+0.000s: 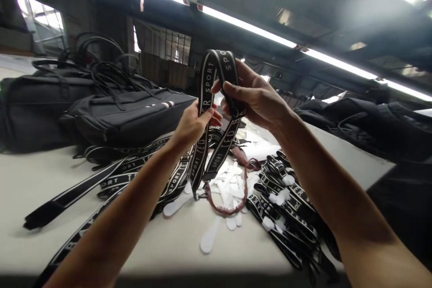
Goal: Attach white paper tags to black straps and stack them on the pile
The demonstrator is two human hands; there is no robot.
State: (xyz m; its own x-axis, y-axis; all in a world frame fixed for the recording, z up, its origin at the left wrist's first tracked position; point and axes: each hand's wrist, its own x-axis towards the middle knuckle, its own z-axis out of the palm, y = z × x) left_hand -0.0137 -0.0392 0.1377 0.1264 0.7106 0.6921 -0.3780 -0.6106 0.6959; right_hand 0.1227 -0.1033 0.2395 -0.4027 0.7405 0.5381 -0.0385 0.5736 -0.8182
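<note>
Closest to the camera, two bare arms reach forward over the pale flat table (30, 175). Just past the arms, on the right side, lies a neat bunch of folded black straps with white letters (290, 216), each one wrapped with a small white tie. It looks like these are already done.

In the middle of the table sit loose flat white plastic pieces (209, 236), shaped a bit like little spoons, and a thin dark red cord (232, 209) that curls among them. On the left, long black woven straps with white letters (84, 186) lie spread out flat and loose. It looks like these still wait their turn, and there are many of them.

Above the table, both hands hold up one black woven strap with white letters that say SPORT (216, 72). The strap bends into a loop at the top and its two ends hang down toward the table. The left hand (194, 123) pinches one side of it low down. The right hand (256, 96) is closed around the other side, just under the loop. So this strap seems to be only partway folded, with no white tie on it.

Farther back on the left rest big black cloth bags (124, 114) with thin black handles. Far right, more dark cloth (371, 121) is piled up.
</note>
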